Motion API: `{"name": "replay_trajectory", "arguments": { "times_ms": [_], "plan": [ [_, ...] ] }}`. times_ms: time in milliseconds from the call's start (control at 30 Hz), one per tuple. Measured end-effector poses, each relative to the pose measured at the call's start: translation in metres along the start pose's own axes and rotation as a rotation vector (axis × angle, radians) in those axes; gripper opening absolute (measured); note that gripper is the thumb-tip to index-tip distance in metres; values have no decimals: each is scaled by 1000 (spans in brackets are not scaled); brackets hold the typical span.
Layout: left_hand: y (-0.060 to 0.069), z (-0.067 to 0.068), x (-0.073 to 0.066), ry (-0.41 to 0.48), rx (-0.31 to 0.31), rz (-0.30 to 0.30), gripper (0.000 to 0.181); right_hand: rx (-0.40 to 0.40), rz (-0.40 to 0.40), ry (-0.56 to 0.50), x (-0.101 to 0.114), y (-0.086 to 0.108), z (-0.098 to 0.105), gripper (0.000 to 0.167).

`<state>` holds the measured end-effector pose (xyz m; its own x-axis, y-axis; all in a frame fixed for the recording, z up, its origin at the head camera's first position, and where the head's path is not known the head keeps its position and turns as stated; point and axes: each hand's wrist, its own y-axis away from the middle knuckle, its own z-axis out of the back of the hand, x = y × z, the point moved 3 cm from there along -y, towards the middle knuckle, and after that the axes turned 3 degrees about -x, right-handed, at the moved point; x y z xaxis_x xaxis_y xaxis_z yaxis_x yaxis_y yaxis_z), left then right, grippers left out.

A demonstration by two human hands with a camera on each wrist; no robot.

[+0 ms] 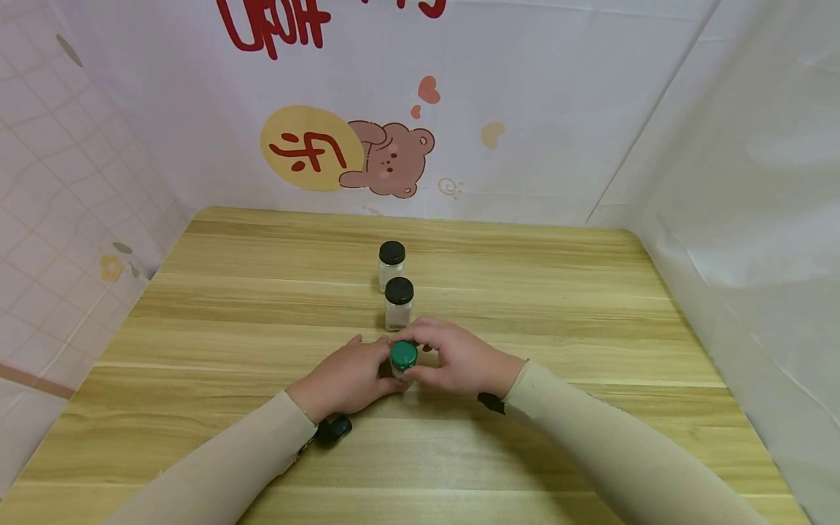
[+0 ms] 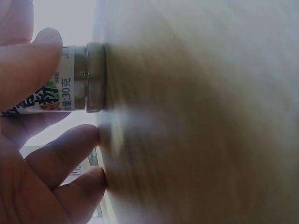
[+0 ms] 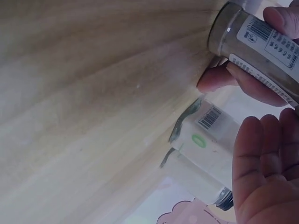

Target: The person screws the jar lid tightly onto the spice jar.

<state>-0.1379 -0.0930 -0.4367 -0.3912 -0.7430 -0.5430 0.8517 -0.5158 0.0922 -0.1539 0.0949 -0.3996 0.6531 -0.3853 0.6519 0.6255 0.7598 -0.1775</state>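
A small glass spice jar with a green cap stands upright on the wooden table between both hands. Brown powder and a printed label show on the jar in the right wrist view. My left hand grips its lower body between thumb and fingers, and its other fingertips touch the table. From the right, my right hand holds the top with thumb and fingers around the green cap. The right fingertips behind the cap are partly hidden.
Right behind the hands stands a square glass jar with a black lid. Another black-lidded jar is just beyond it. A printed cloth rises at the table's far edge, and white cloth hangs on the right.
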Motion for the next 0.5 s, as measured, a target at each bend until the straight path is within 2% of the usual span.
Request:
{"name": "replay_trajectory", "arguments": {
  "times_ms": [133, 300, 500],
  "plan": [
    [0, 0, 0, 1, 5, 6, 52, 9, -26, -2, 0, -1, -1, 38],
    [0, 1, -1, -13, 7, 11, 56, 9, -68, -2, 2, -2, -3, 37],
    [1, 0, 0, -19, 8, 17, 55, 23, -71, -6, 0, -1, -2, 48]
  ]
}}
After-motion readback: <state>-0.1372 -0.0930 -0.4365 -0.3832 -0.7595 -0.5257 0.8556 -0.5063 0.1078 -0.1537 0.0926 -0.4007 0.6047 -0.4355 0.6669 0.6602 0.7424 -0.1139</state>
